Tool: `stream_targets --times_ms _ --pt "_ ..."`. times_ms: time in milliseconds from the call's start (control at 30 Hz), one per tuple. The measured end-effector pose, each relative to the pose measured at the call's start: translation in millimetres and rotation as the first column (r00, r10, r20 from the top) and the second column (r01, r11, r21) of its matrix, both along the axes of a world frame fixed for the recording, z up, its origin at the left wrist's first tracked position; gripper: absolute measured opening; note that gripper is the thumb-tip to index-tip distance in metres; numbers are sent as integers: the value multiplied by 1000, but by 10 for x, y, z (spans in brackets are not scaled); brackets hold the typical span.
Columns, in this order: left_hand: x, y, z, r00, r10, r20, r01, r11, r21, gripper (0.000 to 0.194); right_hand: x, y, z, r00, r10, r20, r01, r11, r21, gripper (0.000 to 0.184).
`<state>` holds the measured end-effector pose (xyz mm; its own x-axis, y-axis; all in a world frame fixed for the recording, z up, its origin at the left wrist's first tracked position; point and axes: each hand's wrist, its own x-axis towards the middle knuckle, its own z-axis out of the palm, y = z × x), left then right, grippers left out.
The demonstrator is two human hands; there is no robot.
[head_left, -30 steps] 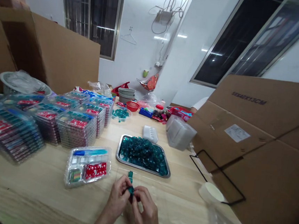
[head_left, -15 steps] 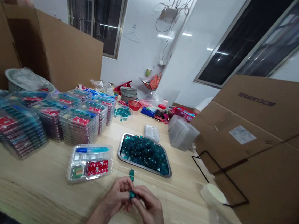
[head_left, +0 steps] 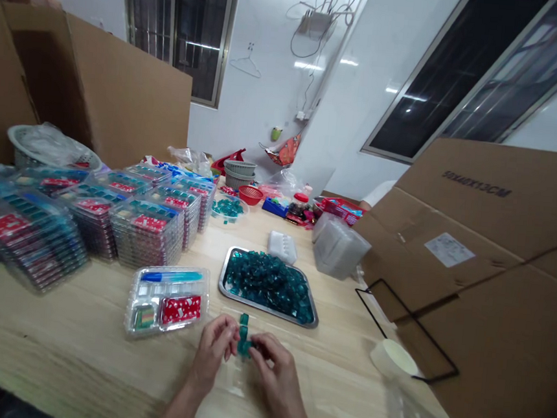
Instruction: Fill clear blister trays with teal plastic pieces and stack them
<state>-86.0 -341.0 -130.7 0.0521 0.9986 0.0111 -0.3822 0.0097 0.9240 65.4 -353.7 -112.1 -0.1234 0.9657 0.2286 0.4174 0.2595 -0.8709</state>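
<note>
Several small teal translucent square pieces (head_left: 243, 331) stand in a short column before me, on what looks like a clear plastic sheet or tray. My right hand (head_left: 275, 365) pinches a teal piece at the column's near end between thumb and fingertips. On the column's other side, my left hand (head_left: 214, 344) has its thumb and fingers closed together beside the pieces; whatever they hold is hidden. Beyond the hands lies a metal tray (head_left: 315, 321) heaped with teal pieces (head_left: 269, 285). To the left sits a clear blister tray (head_left: 137, 288) containing a blue pen (head_left: 172, 277) and a red patterned packet (head_left: 180, 310).
Stacks of filled clear trays (head_left: 147, 236) occupy the left side. A white block (head_left: 282, 247) and stacked clear plastic trays (head_left: 341, 248) stand behind the metal tray. At right are a tape roll (head_left: 395, 359), a black wire frame (head_left: 435, 343) and a large cardboard box (head_left: 474, 252).
My hands have moved apart, uncovering more of the teal column. The piece that was between both hands is now at the column's near end, by my right fingertips.
</note>
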Motion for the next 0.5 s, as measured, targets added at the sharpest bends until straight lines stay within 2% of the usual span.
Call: stream_targets --times_ms 67,200,367,433,500 --pt "33 18 -51 992 9 -129 -7 1000 15 35 -35 -12 -25 993 60 99 -61 998 2 8" --pt "96 45 -151 958 30 -285 -35 999 -10 41 -86 -88 -99 959 162 233 -168 986 4 15" --pt "118 44 -212 955 28 -296 -48 997 -63 38 -79 -131 -119 943 206 263 -214 977 3 19" --pt "115 32 -202 954 29 -300 -46 998 -48 38 -27 -63 -59 949 215 228 -220 976 -6 16" --pt "112 16 -172 942 39 -333 -43 999 -6 38 46 86 17 966 155 207 -163 986 21 15"
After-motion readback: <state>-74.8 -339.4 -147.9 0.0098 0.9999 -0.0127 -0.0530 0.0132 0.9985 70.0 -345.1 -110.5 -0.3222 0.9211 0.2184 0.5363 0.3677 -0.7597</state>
